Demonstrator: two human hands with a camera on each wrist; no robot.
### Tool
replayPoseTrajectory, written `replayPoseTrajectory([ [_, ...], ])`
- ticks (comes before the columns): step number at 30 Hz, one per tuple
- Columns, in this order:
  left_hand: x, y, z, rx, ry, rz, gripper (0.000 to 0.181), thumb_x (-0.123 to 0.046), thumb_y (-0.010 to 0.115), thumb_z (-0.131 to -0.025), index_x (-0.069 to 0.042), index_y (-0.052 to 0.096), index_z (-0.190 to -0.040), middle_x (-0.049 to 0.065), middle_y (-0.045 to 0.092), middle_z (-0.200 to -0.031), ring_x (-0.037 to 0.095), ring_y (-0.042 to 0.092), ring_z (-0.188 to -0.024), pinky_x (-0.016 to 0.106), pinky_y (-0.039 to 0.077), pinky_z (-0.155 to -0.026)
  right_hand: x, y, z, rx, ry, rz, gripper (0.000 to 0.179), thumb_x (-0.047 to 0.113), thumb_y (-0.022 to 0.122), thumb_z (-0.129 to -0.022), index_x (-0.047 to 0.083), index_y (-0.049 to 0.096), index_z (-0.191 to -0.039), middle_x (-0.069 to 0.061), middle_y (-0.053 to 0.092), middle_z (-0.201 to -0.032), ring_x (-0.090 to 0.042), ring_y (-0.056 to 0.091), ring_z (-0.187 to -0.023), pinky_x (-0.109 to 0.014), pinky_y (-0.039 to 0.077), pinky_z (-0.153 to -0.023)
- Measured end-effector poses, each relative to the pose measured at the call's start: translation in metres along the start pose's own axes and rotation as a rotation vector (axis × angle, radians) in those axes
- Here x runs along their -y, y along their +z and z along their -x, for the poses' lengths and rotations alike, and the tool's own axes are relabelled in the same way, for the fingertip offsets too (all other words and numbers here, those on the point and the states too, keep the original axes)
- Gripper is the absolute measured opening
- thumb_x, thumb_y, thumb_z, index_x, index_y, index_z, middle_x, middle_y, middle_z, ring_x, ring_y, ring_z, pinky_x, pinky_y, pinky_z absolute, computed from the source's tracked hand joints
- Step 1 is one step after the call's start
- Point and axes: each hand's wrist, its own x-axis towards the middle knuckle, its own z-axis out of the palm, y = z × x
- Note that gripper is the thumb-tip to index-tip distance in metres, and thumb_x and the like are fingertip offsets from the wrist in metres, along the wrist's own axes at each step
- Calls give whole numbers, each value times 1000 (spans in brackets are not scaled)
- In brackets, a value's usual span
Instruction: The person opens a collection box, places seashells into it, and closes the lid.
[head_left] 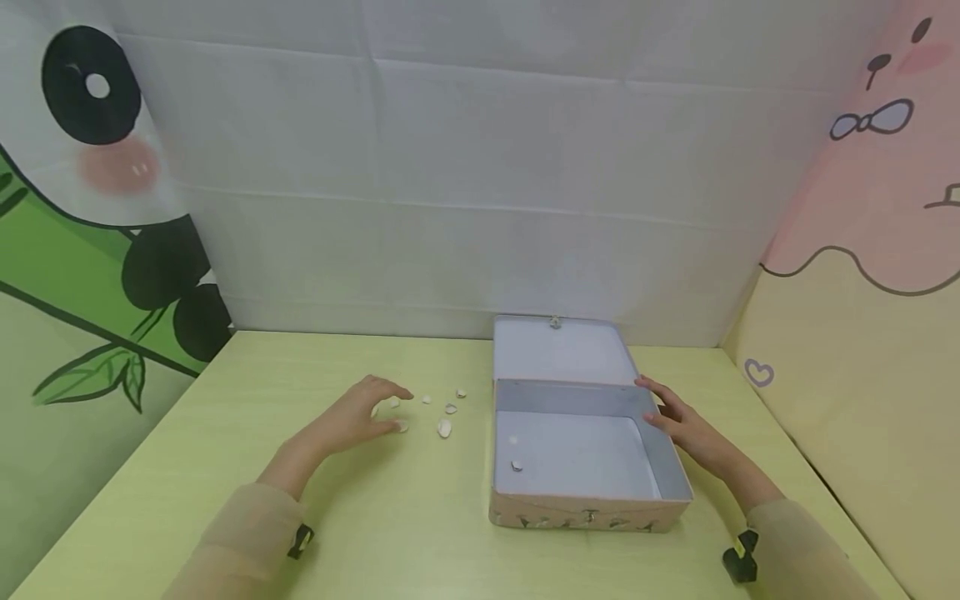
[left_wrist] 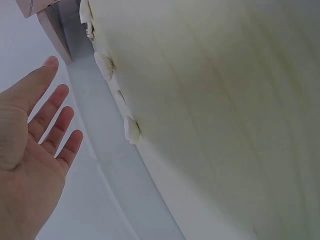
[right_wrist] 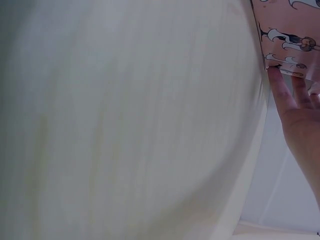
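Cartoon-printed walls (head_left: pixel 847 383) flank the worktop (head_left: pixel 390 533), where pale shell-like pieces (head_left: pixel 445 428) look light, stiff and brittle; pinch them by their edges. I count at least six left of one box (head_left: pixel 558 510), another inside, near left. Left-wrist view: left hand (left_wrist: pixel 30 150), grip spread, empty. Right-wrist view: right hand (right_wrist: pixel 300 125), straight fingers touching the box.

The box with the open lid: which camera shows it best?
The head view: it shows nearly the whole box, its open lid and down inside. The right wrist view shows only part of a patterned pink side; the left wrist view, just a bit, top left.
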Motion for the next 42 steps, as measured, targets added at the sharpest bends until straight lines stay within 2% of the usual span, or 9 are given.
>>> replayPoseTrajectory([
  [6,7,0,1,118,-65,-36,37,-12,74,-79,-8,64,-115,3,64,-113,26,53,-108,46,44,-93,1,-1,2,0,-1,-4,60,24,45,-100,23,14,-152,-13,-2,-158,-51,2,-139,-72,19,-101],
  [8,9,0,0,146,-69,-53,38,-11,75,-78,-7,64,-115,4,64,-112,28,53,-107,47,45,-92,1,-1,2,0,-5,-7,60,24,45,-100,23,14,-152,-13,-1,-158,-51,3,-139,-72,20,-101],
  [16,16,2,-6,211,-81,-84,33,-13,76,-78,-9,67,-110,0,67,-100,23,55,-97,43,45,-88,0,-2,2,7,-16,-11,60,24,45,-100,23,14,-152,-12,-1,-158,-50,3,-139,-72,19,-101],
  [23,14,3,-12,243,-129,-60,27,-12,74,-80,-9,68,-106,-4,66,-91,20,53,-91,39,45,-83,-1,-4,1,15,-19,-13,59,23,44,-101,24,14,-152,-11,-2,-159,-50,-1,-139,-72,16,-102],
  [33,18,5,-14,264,-50,-39,11,-12,75,-80,-16,70,-89,-6,64,-86,13,51,-82,35,44,-78,0,-4,3,13,-13,-5,59,24,44,-101,24,14,-152,-11,-1,-159,-51,0,-139,-72,17,-102],
  [42,18,5,-15,273,-72,-38,10,-14,75,-79,-17,68,-86,-7,63,-86,13,50,-84,36,43,-79,0,-3,3,11,-23,-13,59,23,44,-101,22,14,-152,-11,-2,-158,-50,-1,-139,-71,16,-102],
])
